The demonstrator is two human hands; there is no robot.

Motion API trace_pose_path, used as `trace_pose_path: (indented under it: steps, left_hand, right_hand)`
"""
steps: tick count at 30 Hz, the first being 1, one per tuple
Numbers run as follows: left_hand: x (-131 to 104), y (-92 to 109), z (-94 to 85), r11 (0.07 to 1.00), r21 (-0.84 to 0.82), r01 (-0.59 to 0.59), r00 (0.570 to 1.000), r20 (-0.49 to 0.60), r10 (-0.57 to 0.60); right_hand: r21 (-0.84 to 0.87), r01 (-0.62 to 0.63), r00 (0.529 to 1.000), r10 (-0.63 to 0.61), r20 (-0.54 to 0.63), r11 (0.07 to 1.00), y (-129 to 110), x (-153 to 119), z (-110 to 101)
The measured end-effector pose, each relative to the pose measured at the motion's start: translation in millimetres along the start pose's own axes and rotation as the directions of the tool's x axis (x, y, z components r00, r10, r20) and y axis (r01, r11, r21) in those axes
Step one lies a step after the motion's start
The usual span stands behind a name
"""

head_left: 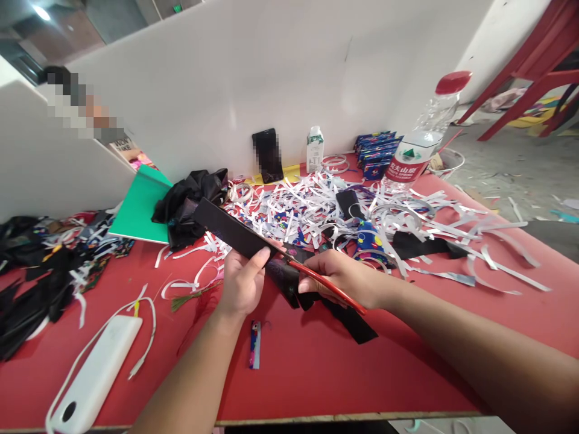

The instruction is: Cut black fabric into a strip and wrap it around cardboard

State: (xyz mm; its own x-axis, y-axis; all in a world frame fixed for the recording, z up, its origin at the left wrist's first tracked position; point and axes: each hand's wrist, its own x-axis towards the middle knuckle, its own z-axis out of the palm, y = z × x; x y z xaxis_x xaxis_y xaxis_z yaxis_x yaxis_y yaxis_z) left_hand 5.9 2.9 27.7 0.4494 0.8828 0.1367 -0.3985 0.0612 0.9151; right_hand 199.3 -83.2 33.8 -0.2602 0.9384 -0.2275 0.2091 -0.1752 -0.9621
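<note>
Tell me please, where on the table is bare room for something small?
Bare red table shows between the small patterned strip, the front edge and the right forearm; more lies beyond that forearm, before the white strips. Those strips crowd the middle; black scraps crowd the left.

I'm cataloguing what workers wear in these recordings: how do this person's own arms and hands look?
The left hand and the right hand are both ungloved, with no ring, watch or bracelet to be seen. The left forearm and the right forearm are bare where they show, with no sleeve or clear markings visible.
</note>
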Motion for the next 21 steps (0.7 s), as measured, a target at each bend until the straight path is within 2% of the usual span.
trace_pose_path:
  steps: [8,13,17,21]
  left_hand:
    - [-1.9,0.5,4.7,0.999,0.032,0.031,0.998,0.050,-0.033]
    - [-3.2,-0.9,6.9,0.998,0.016,0.063,0.995,0.071,-0.064]
    - [-3.3,-1.1,6.0,0.997,0.015,0.077,0.994,0.073,-0.078]
    - [-3.6,-1.5,5.6,0.997,0.025,0.072,0.994,0.078,-0.073]
  right_hand:
    - [0.045,0.081,0.996,-0.083,0.042,0.996,-0.5,-2.9,0.0]
    - [-0.066,0.013,1.000,-0.015,-0.018,0.998,-3.4,-1.7,-1.2]
    - [-0.077,-0.033,0.999,0.030,-0.041,0.996,-4.0,-0.8,-1.4]
    - [0.052,0.080,0.993,-0.084,0.082,0.995,-2.1,-3.5,-1.1]
